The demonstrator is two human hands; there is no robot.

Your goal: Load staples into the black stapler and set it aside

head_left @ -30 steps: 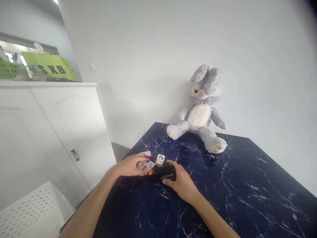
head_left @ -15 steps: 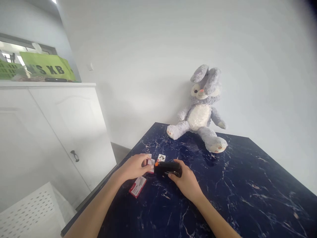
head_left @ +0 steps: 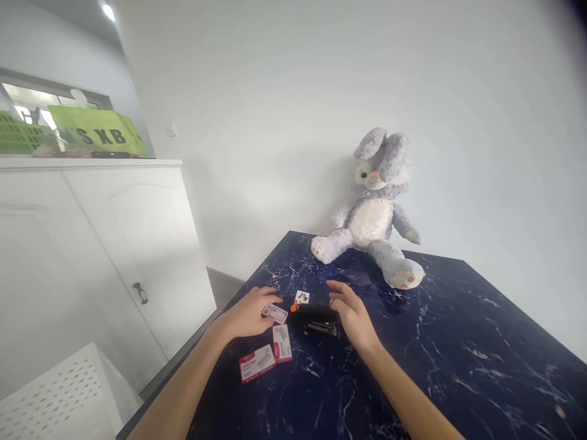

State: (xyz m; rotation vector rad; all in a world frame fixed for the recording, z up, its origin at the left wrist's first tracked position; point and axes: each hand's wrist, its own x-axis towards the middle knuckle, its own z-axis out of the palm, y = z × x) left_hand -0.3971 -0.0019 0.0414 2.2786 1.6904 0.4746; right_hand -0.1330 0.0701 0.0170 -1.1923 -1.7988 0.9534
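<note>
My left hand (head_left: pixel 254 311) has its thumb and fingers closed around a small red-and-white staple box (head_left: pixel 276 313), just left of a black stapler (head_left: pixel 316 320) with an orange end. The stapler lies on the dark blue marbled table (head_left: pixel 440 342). At its right end is my right hand (head_left: pixel 353 315), with fingers apart and nothing held. Two more staple boxes lie nearer me: one upright-facing box (head_left: pixel 282 343) and one slanted box (head_left: pixel 257 363), their edges close together. Behind the stapler sits a small white item with a dark picture (head_left: pixel 301 297), partly covered.
A grey-and-white plush rabbit (head_left: pixel 372 220) sits at the table's back against the wall. To the left stand a white cabinet (head_left: pixel 137 226) with a green bag (head_left: pixel 98 131) on top and a white perforated box (head_left: pixel 64 391).
My right hand has let go of the stapler, which lies slightly turned. A staple box has appeared beside the slanted one, which has also turned. The camera has tilted up a little.
</note>
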